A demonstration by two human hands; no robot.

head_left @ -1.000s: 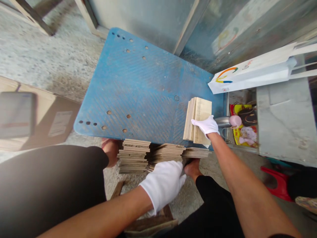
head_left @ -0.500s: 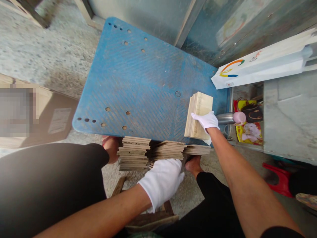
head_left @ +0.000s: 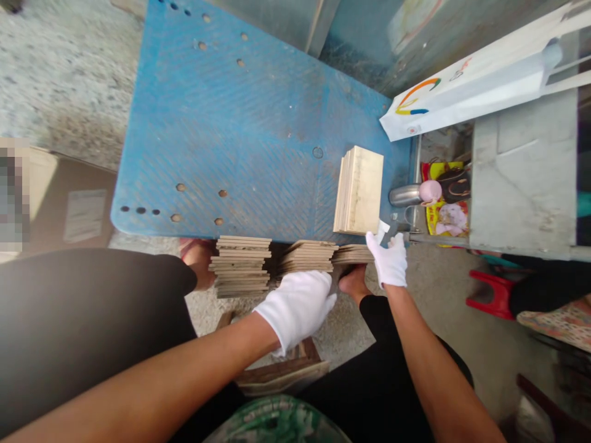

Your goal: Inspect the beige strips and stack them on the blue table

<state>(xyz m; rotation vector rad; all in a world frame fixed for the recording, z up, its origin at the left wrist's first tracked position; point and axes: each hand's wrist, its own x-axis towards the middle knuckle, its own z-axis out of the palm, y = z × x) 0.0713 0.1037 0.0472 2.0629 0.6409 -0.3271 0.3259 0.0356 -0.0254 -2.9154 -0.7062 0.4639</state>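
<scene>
My right hand (head_left: 390, 259), in a white glove, is open with thumb and fingers apart, just off the near right corner of a stack of thin wooden boards (head_left: 365, 191). That stack lies on the blue plastic table top (head_left: 258, 135). A small white scrap (head_left: 382, 230) shows between hand and stack. My left hand (head_left: 298, 307), also gloved, is curled closed in front of the middle pile of thin boards (head_left: 308, 252); its fingertips and anything in them are hidden. Two more piles of boards, left (head_left: 241, 267) and right (head_left: 351, 253), stand below the table edge.
A white paper bag (head_left: 462, 80) leans at the back right. A steel bottle with a pink cap (head_left: 406, 195) lies near colourful packets (head_left: 450, 218) in an open compartment. A cardboard box (head_left: 83, 203) is at left, a red stool (head_left: 492, 295) at right.
My right hand has let go of the board stack on the table and drawn back toward me, its fingers spreading. My left hand keeps its curled shape. The view has shifted slightly.
</scene>
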